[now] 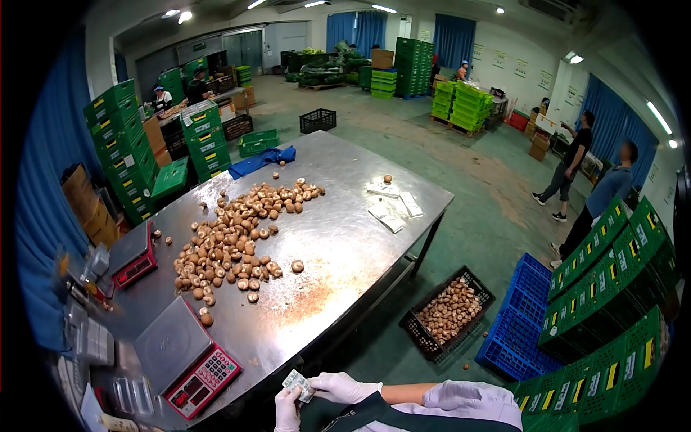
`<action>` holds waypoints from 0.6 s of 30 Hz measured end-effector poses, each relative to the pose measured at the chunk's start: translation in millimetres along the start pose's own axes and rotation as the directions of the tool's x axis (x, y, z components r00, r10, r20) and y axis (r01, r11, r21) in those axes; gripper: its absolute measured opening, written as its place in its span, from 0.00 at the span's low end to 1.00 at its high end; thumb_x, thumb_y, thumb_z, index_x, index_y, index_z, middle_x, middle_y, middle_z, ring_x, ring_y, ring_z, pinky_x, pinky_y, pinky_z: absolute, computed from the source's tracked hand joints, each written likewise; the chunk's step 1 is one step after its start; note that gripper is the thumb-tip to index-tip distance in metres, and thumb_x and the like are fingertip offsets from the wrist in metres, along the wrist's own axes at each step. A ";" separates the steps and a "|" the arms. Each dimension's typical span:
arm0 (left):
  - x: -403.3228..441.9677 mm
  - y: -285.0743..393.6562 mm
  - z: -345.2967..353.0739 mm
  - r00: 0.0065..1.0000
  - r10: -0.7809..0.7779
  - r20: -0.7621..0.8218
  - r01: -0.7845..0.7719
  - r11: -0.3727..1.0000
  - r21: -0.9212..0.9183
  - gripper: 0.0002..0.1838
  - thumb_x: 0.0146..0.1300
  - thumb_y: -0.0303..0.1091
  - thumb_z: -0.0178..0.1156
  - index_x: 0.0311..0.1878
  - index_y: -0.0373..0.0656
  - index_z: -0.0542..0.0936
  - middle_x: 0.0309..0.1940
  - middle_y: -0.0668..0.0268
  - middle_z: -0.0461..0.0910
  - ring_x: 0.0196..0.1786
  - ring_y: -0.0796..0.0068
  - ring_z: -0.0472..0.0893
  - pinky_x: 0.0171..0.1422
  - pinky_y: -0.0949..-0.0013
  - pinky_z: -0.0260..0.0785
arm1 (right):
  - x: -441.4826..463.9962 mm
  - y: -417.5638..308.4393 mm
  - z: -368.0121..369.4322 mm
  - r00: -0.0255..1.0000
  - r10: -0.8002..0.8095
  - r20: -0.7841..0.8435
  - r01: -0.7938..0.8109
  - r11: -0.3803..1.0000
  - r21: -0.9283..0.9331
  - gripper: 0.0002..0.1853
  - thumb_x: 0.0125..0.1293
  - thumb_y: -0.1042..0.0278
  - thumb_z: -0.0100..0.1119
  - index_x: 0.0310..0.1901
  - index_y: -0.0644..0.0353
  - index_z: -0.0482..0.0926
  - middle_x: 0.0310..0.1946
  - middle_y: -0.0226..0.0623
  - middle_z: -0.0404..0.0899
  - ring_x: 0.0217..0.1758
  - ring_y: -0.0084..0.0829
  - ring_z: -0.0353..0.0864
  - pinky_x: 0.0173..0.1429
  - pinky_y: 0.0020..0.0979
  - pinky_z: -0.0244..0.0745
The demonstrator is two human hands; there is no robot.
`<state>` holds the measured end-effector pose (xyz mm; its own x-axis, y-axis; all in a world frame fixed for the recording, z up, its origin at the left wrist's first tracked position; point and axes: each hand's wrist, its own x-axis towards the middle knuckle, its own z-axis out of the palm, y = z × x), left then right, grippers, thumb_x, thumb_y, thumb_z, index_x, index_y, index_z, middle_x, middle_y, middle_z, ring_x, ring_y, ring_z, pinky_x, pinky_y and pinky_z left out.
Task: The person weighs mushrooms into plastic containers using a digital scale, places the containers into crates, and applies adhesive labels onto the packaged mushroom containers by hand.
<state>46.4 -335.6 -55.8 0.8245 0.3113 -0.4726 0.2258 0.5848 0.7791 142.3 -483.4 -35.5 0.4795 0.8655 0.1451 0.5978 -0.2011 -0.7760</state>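
Note:
At the table's near edge, my gloved left hand [287,410] is closed on a small printed paper piece [298,387], white with greenish marks. My right hand [340,387], also in a white glove, pinches the same piece from the other side. Its exact kind is too small to make out. Beyond my hands a loose heap of brown shiitake mushrooms [232,234] spreads over the metal table [338,209]. Left of my hands stands a red digital scale [176,345] with a bare pan. White printed slips [386,218] lie at the table's far right.
A second scale [131,253] and clear plastic trays [133,396] occupy the left side. A blue cloth [263,161] lies at the far edge. On the floor right are a black mushroom crate [410,324], a blue pallet [515,317] and stacked green crates [601,273]. Two people stand beyond.

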 end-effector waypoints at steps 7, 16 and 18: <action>-6.2 -0.1 -3.4 1.000 0.010 0.000 -0.010 1.000 -0.014 0.11 0.61 0.27 0.52 0.45 0.32 0.75 0.36 0.61 0.79 0.36 0.71 0.80 0.41 0.71 0.74 | 1.4 -2.9 4.4 0.996 -0.084 -0.039 0.084 0.996 0.011 0.18 0.57 0.71 0.57 0.52 0.52 0.74 0.35 0.38 0.77 0.36 0.37 0.75 0.42 0.33 0.73; -9.5 -0.9 -4.0 0.999 0.032 0.004 -0.032 0.999 -0.043 0.12 0.60 0.26 0.51 0.47 0.31 0.74 0.37 0.60 0.79 0.38 0.69 0.81 0.44 0.70 0.74 | 0.2 -16.0 -1.0 0.993 -0.092 -0.075 0.091 0.996 -0.026 0.21 0.56 0.72 0.58 0.54 0.55 0.74 0.28 0.41 0.72 0.32 0.36 0.73 0.38 0.30 0.70; -10.4 -0.5 -4.4 0.999 0.035 0.002 -0.035 0.998 -0.050 0.12 0.60 0.26 0.52 0.47 0.31 0.74 0.37 0.60 0.79 0.38 0.69 0.81 0.44 0.70 0.74 | 0.4 -16.9 -0.9 0.993 -0.078 -0.090 0.076 0.997 -0.016 0.21 0.56 0.71 0.58 0.54 0.55 0.74 0.27 0.41 0.71 0.31 0.36 0.73 0.38 0.30 0.70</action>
<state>35.5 -335.9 -53.1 0.8327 0.3301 -0.4445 0.1711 0.6102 0.7736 133.0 -480.0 -21.7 0.4874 0.8337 0.2595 0.6430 -0.1416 -0.7527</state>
